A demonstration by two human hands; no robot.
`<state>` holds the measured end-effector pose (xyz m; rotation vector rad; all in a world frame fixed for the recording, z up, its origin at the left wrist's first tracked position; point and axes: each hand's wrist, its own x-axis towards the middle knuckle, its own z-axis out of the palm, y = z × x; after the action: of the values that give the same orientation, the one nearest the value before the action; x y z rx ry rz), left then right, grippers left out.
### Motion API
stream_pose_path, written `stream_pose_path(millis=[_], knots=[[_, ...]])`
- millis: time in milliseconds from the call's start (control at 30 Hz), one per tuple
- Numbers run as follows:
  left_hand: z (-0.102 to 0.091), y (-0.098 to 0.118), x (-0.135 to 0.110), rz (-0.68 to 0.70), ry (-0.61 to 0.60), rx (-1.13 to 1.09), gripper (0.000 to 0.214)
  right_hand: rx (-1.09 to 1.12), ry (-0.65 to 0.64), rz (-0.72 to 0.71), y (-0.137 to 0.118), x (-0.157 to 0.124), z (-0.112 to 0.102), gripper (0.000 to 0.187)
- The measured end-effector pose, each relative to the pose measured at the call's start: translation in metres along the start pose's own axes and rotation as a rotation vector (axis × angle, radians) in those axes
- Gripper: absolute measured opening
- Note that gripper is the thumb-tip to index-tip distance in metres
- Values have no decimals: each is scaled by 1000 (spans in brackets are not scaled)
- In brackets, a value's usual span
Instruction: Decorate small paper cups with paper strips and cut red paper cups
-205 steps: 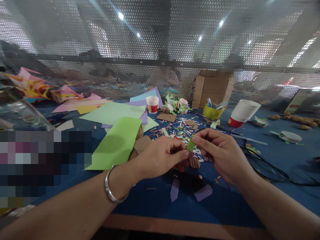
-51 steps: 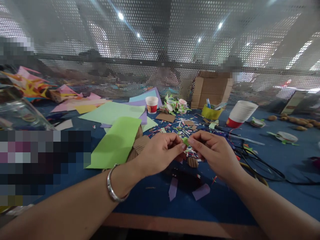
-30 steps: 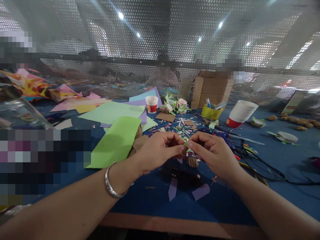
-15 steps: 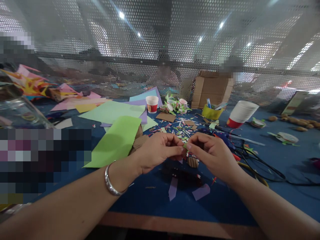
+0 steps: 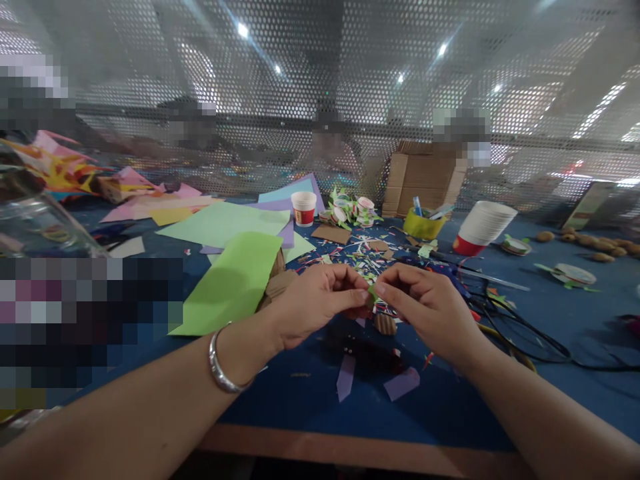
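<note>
Between my fingertips is a small green paper piece (image 5: 373, 294), held above the blue table. My left hand (image 5: 323, 300), with a silver bangle (image 5: 218, 363) at the wrist, pinches its left side between thumb and fingers. From the right, my right hand (image 5: 425, 300) pinches the other side with thumb and forefinger. Under the hands lie a scrap of corrugated cardboard (image 5: 385, 325) and two purple paper pieces, one a pointed strip (image 5: 346, 377) and one a wider piece (image 5: 403, 385). A large green paper sheet (image 5: 233, 283) rests left of my left hand.
Paper clippings (image 5: 367, 257) litter the table beyond my hands. Behind them stand a paper cup (image 5: 304, 209), cup-and-leaf crafts (image 5: 350, 208) and a yellow holder (image 5: 424, 224). Stacked cups (image 5: 484, 228) and black cables (image 5: 530, 337) are at right; a cardboard box (image 5: 425, 179) stands behind.
My fingertips have shifted slightly around the green paper piece, and a little more of it shows. Both hands stay in nearly the same place.
</note>
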<state>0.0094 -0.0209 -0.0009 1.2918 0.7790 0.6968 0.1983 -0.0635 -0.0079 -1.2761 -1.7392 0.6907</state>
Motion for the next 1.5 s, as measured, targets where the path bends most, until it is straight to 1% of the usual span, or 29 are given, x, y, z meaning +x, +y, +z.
stream_pose_path(millis=[67, 233, 300, 433, 633, 800, 933, 1000, 1100, 1167, 1233, 1333, 1400, 1500], knots=[[0, -1, 0, 9, -3, -11, 12, -7, 3, 3, 1, 0, 0, 25], [-2, -2, 1, 97, 31, 36, 20, 2, 37, 21, 3, 0, -1, 33], [-3, -3, 2, 102, 44, 53, 19, 6, 45, 21, 3, 0, -2, 33], [-2, -4, 2, 119, 59, 113, 15, -32, 39, -7, 2, 1, -1, 26], [-3, -5, 1, 82, 40, 65, 19, -64, 37, -60, 1, 0, 0, 24], [-1, -3, 1, 56, 51, 61, 16, -101, 41, -79, 3, -2, 2, 23], [1, -1, 1, 67, 94, 18, 12, -124, 47, -71, 6, 0, 0, 25], [0, -1, 2, 80, 130, -11, 13, -135, 70, -54, 7, 4, -7, 26], [-1, 0, 4, 93, 161, -27, 12, -144, 88, 9, 7, 9, -29, 28], [-1, 1, 5, 92, 175, -41, 12, -158, 40, 60, 4, 9, -48, 32], [-1, 1, 5, 95, 186, -59, 13, -303, -63, 113, 1, 4, -67, 34], [-1, 2, 5, 122, 197, -75, 12, -634, -168, 186, 1, -14, -90, 30], [-2, 2, 4, 149, 203, -76, 11, -794, -174, 201, 8, -31, -101, 29], [-3, 1, 4, 174, 209, -78, 11, -824, -192, 256, 21, -57, -108, 34]])
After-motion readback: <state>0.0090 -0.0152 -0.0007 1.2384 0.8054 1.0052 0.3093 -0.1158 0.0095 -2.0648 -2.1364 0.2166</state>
